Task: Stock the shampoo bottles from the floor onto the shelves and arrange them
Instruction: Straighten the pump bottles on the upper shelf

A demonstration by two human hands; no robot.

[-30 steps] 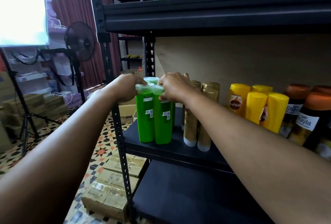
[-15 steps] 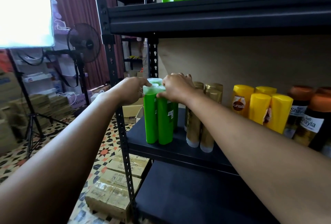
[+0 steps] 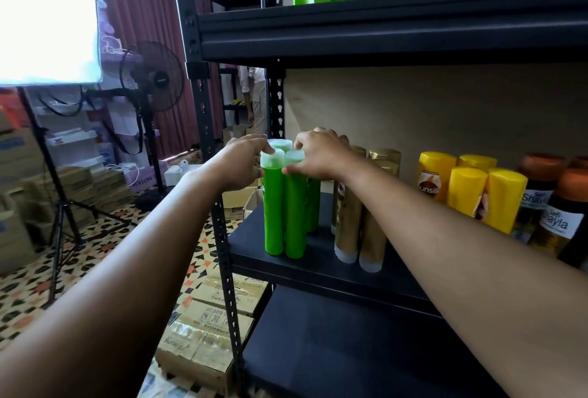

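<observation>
Green bottles [image 3: 274, 206], three, upright on the shelf [image 3: 321, 265]; left hand [image 3: 243, 163] and right hand [image 3: 318, 154] each grasp one.

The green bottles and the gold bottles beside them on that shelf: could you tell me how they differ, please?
The green bottles stand at the shelf's left end, both hands on their pale caps; the gold bottles stand just right, untouched. Green show caps on top; gold rest on clear caps below. Both groups stand upright on the same black shelf.
</observation>
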